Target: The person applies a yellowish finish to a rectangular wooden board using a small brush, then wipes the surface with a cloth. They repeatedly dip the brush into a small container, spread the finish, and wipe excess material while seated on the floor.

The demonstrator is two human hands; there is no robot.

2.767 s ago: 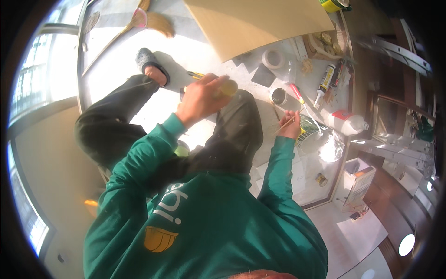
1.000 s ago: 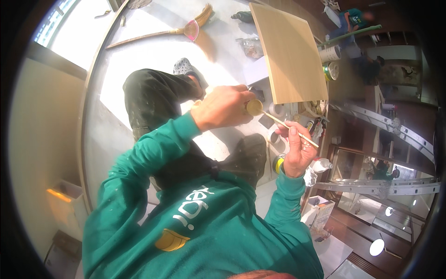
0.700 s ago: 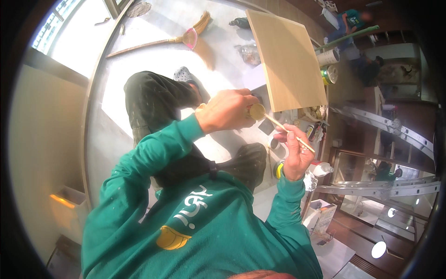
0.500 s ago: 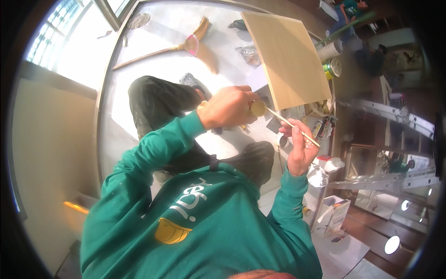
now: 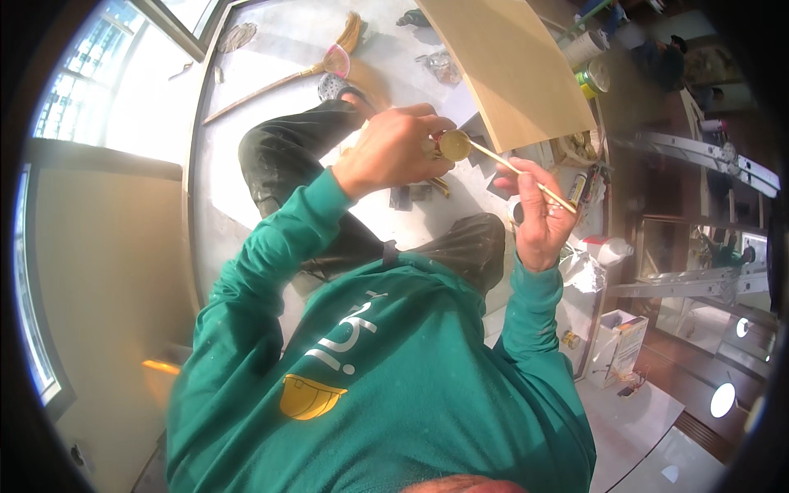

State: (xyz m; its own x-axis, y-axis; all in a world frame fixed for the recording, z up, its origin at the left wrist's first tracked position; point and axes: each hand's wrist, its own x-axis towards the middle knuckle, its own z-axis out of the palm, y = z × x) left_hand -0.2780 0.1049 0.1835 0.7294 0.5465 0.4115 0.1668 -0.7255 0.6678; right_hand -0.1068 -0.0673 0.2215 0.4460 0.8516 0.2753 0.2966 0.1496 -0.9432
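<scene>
My left hand (image 5: 394,149) is closed around a small round jar (image 5: 454,145) with a yellowish-tan top or contents, held above my lap. A thin pale wooden stick (image 5: 503,162) slants from the jar to my right hand (image 5: 538,209), pinched between thumb and fingers. One end of it touches the jar or ends right beside it; whether a bristle tip is there, I cannot tell. Just beyond the hands leans a wide light wooden panel (image 5: 518,70), its lower corner close to the stick.
Small dark grey blocks (image 5: 419,191) lie on the floor between my bent legs. A long-handled broom (image 5: 349,34) lies further off. To the right are a yellow-green can (image 5: 593,80), a white bottle (image 5: 610,250), a white carton (image 5: 616,348) and a metal ladder (image 5: 707,162).
The view has shifted, so hands and panel sit higher in the picture. The jar and stick stay in the same hands, stick end still at the jar. My left foot has shifted slightly.
</scene>
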